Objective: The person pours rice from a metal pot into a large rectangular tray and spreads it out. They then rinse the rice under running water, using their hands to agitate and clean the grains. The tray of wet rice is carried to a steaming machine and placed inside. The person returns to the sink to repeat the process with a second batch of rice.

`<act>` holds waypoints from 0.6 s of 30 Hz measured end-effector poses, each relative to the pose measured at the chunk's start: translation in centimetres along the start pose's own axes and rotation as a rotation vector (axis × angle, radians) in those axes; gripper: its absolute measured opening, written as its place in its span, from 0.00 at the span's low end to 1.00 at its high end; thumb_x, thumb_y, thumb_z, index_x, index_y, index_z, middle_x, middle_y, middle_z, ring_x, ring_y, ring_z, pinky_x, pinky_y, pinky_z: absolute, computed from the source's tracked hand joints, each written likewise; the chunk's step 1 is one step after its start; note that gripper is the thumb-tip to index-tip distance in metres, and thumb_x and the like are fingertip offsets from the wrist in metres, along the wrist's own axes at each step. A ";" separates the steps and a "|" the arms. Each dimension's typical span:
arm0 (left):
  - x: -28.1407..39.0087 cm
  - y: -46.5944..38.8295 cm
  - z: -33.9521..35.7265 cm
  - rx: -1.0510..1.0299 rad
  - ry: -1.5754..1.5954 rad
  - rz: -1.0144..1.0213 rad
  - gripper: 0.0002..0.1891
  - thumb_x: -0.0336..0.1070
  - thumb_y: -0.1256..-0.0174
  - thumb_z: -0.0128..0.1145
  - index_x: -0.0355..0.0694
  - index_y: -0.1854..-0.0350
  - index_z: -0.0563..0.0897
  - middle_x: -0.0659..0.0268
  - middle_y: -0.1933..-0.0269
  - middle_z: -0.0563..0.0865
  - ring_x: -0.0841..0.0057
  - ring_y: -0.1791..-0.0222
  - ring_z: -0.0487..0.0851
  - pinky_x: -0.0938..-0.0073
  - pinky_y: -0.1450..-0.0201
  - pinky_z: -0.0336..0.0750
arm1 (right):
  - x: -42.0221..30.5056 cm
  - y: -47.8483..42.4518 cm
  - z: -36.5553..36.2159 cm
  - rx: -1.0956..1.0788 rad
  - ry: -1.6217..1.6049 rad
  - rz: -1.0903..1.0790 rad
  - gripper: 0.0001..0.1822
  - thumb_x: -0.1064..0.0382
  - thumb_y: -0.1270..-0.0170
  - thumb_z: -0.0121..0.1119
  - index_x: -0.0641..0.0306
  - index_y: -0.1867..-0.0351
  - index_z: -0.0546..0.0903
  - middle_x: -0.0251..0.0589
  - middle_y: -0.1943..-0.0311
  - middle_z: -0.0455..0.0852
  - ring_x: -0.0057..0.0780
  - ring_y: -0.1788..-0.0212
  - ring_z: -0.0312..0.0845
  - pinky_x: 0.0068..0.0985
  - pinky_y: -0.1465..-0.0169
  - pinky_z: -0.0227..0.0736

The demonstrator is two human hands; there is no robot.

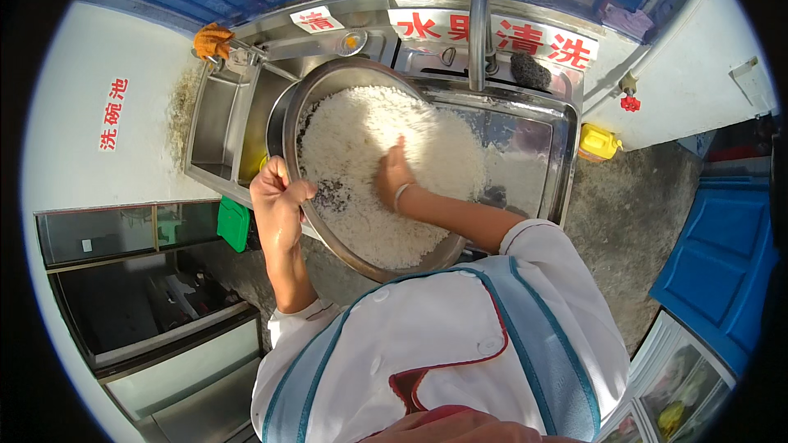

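Note:
A large round steel basin (300, 83) tilts over the counter, its right side lowered towards a rectangular steel tray or sink bowl (561, 178). White rice (345, 154) fills much of the basin and spreads over its right side into the rectangular vessel. Dark grains (331, 195) lie among the rice at the left. My left hand (278, 187) grips the basin's left rim, thumb over the edge. My right hand (394, 173), a pale band at its wrist, is down in the rice near the middle. Its fingers are blurred and partly hidden.
A curved metal faucet (478, 43) rises behind the basin, beside a dark scouring pad (530, 71). To the left is a steel sink (212, 129) with an orange cloth (213, 42) at its tap. A yellow jug (598, 143) and a red valve handle (630, 103) are at the right.

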State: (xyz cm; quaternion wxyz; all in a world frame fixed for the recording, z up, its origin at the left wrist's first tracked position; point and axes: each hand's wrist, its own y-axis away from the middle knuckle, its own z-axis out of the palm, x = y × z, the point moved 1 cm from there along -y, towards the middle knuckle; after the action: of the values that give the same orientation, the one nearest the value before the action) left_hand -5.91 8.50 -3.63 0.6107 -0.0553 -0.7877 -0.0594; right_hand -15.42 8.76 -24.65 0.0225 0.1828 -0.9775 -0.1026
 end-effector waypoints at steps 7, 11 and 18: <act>2.5 1.2 1.4 0.020 -0.023 -0.013 0.13 0.16 0.60 0.50 0.43 0.86 0.63 0.74 0.87 0.67 0.89 0.92 0.59 0.87 0.90 0.53 | 7.2 6.6 2.3 -0.183 -0.111 0.220 0.24 0.55 0.41 0.50 0.62 0.45 0.74 0.51 0.45 0.73 0.57 0.38 0.58 0.68 0.43 0.43; 3.9 2.3 1.5 0.010 -0.097 0.033 0.13 0.16 0.60 0.50 0.42 0.85 0.64 0.73 0.86 0.68 0.90 0.91 0.59 0.87 0.90 0.53 | 6.6 2.2 -7.5 0.531 -0.079 -0.116 0.18 0.59 0.46 0.53 0.60 0.54 0.79 0.51 0.47 0.73 0.51 0.43 0.64 0.46 0.43 0.63; 5.7 3.7 2.0 -0.002 -0.103 0.092 0.13 0.16 0.60 0.51 0.42 0.85 0.64 0.74 0.86 0.69 0.90 0.91 0.60 0.87 0.89 0.53 | 4.8 -7.5 -9.7 0.201 -0.298 0.004 0.20 0.51 0.37 0.42 0.59 0.59 0.83 0.42 0.57 0.82 0.42 0.48 0.73 0.49 0.38 0.51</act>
State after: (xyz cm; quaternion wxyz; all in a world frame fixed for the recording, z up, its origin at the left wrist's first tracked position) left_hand -8.67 12.57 1.45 0.5714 -0.0948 -0.8147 -0.0290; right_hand -16.45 -1.65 -16.72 -0.1406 0.1650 -0.9757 -0.0304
